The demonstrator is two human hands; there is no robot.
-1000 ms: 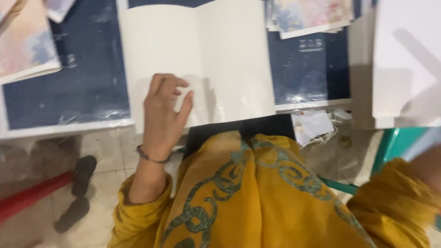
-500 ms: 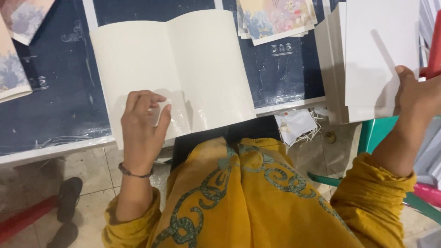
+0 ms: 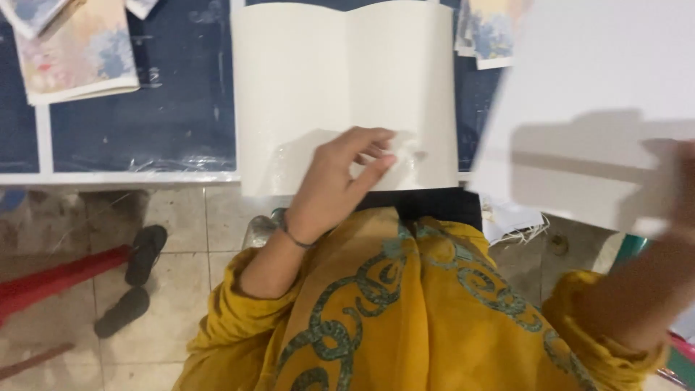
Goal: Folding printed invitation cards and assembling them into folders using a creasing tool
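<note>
We look down from the head camera and see the left hand (image 3: 340, 177) resting on the lower edge of an open blank book (image 3: 346, 94). The book lies flat on the dark blue bench (image 3: 145, 108), with both cream pages empty and the fold running up the middle. The fingers (image 3: 376, 141) of the left hand are loosely curled and a little spread; they press on the page near the fold and they grip nothing. A thin bracelet (image 3: 297, 237) goes around the left wrist.

The right hand (image 3: 680, 188) is at the right border of the view and it is blurred. It lifts a large white sheet (image 3: 594, 101) above the bench, and this sheet is tilted and covers the right upper part of the view. Its fingers seem to close on the right edge of the sheet, but the blur hides how exactly they hold it.

On the bench, far left of the book, lies a stack of printed covers (image 3: 76, 51) with pale flower colours. More printed covers (image 3: 481, 32) lie just beside the book on its right, partly under the white sheet. A white strip (image 3: 116, 177) runs along the near edge of the bench.

Below we see the yellow garment (image 3: 405, 318) with green curling pattern on the lap. On the tiled floor (image 3: 174, 289) at left stand two dark sandals (image 3: 134, 279), near a red bar (image 3: 58, 279). Some paper scraps (image 3: 517, 221) lie under the bench edge at right.
</note>
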